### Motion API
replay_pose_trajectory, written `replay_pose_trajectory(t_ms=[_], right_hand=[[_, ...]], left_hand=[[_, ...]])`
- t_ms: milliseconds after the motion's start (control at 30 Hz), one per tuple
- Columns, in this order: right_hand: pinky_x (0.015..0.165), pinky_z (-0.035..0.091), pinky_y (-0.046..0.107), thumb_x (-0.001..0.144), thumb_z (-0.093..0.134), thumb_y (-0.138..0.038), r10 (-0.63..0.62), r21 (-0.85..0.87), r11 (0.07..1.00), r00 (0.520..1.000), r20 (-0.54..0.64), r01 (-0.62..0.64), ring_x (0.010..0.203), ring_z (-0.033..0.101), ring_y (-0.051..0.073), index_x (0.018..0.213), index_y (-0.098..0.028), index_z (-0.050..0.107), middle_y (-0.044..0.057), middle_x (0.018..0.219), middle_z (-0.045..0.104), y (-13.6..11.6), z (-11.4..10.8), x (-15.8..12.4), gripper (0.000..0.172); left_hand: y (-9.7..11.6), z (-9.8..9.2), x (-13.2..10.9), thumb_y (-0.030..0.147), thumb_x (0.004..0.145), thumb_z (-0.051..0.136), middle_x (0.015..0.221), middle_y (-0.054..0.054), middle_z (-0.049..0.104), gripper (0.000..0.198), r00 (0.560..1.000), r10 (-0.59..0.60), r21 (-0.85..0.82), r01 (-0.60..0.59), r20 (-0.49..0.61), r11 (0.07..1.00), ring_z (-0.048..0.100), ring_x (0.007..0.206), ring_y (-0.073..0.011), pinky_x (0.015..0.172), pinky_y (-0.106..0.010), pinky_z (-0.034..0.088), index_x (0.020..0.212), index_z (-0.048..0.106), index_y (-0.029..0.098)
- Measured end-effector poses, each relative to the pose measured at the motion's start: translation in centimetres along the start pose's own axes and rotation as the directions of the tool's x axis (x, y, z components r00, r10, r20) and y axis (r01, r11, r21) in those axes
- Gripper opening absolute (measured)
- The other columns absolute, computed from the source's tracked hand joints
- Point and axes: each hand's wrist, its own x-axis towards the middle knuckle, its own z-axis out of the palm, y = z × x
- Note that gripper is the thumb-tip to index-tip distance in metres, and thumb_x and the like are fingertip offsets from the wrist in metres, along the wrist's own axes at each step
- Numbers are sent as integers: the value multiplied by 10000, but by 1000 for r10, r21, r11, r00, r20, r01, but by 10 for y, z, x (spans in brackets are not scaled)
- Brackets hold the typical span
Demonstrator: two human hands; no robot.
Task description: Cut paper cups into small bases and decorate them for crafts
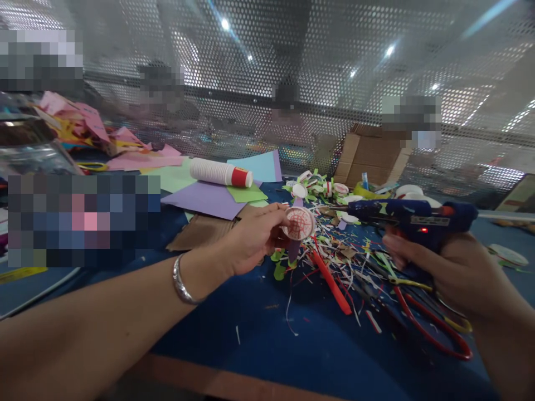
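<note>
My left hand [254, 236] pinches a small round white disc with red print [298, 223], held upright; a purple stem and green paper leaves [288, 257] hang below it. My right hand [451, 267] is wrapped round the grip of a blue hot glue gun [412, 214] whose red light is on. The gun's nozzle points left towards the disc, a short gap apart. A silver bangle [180, 281] sits on my left wrist.
The blue table [267, 328] carries paper scraps, red-handled scissors [430, 328], a red strip [332, 284], a stack of paper cups lying down [221, 172], coloured sheets [209, 197] and a cardboard box [371, 156]. A perforated metal screen stands behind, with people beyond it.
</note>
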Motion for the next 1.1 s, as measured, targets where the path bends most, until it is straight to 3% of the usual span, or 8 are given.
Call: replay_pose_trajectory(t_ms=[167,400,867,1100], right_hand=[[544,513,304,807,678,-634,0,58,998,997,78,-4,587,611,197,666,-238,732,21,655,716,2,4,-5,424],[733,623,368,828,692,-593,-44,44,998,994,97,40,724,722,247,813,-265,787,18,762,773,4,9,-7,341],[770,642,418,844,666,-592,-66,29,998,990,122,63,711,736,267,753,-245,789,36,717,775,-1,9,-6,379],[782,639,411,839,664,-609,-81,18,997,988,128,80,682,716,257,709,-244,777,34,674,742,-3,8,-4,403]], left_hand=[[-2,-2,1,171,719,562,697,2,551,92,1000,7,68,-9,23,998,529,589,-115,475,-224,290,779,497,199],[-2,-3,0,213,773,608,697,-29,557,106,996,58,85,-64,73,994,534,642,-136,538,-257,354,767,503,197],[-1,0,-3,166,758,552,730,-18,545,49,994,65,120,-75,82,990,492,645,-123,563,-251,349,795,524,183],[-2,0,-2,203,781,578,725,-22,553,48,998,47,156,-53,46,986,472,627,-116,526,-254,268,806,540,187]])
